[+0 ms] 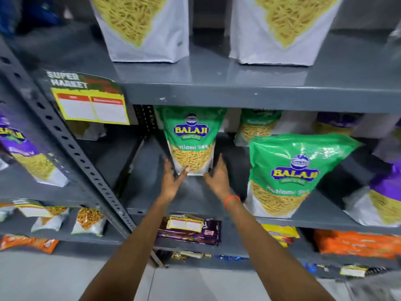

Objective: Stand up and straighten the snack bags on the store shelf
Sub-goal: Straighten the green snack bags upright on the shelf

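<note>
Both forearms reach up from the near edge, and the fingers are spread open, gripping nothing. On the left hand (171, 183) one fingertip touches the lower front of the green Balaji bag (191, 137); the right hand (217, 179), with an orange wristband (231, 200), sits just beside the bag's bottom right corner. That bag stands upright far back on the grey shelf (195, 198). A second green bag (288, 174) stands nearer, to the right.
</note>
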